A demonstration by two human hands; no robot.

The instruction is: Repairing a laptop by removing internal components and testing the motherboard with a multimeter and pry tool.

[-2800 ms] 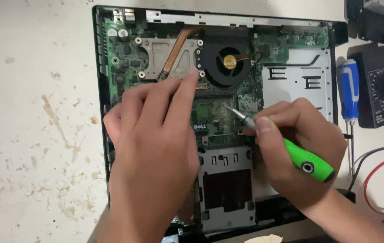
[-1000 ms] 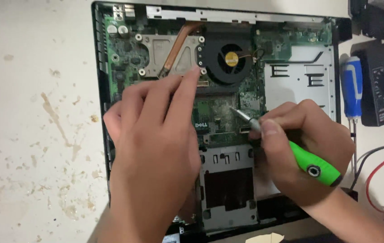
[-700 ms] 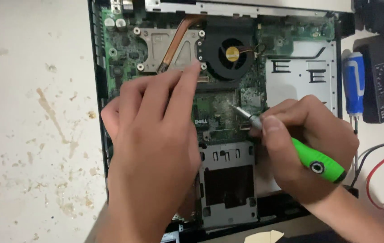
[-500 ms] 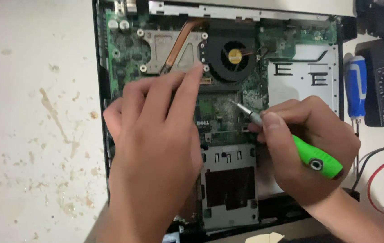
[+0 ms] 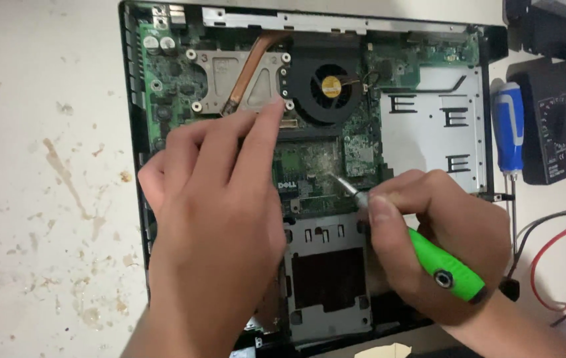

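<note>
while the left hand (image 5: 220,219) lies flat and open across the exposed laptop motherboard (image 5: 309,166), its fingertips touching the board just below the copper-piped heatsink (image 5: 243,83), the right hand (image 5: 439,238) is closed around a green-handled screwdriver (image 5: 442,268). the tool's metal tip rests on the green memory module (image 5: 309,166) near the middle of the board, below the black cooling fan (image 5: 326,86). compared with a moment ago, the tip has crept slightly down and left across the module, while the left hand has barely shifted; the change suggests the person is probing or working at a point on that module rather than moving elsewhere on the board. the opened laptop chassis (image 5: 130,132) lies on a stained white surface (image 5: 44,166). a silver metal bracket (image 5: 435,132) covers the board's right side, and an empty bay (image 5: 326,278) sits at the near edge. off to the right lie a blue-handled screwdriver (image 5: 508,126) and a black multimeter (image 5: 555,129), with red and black leads (image 5: 562,245) trailing away beside the right wrist.
</note>
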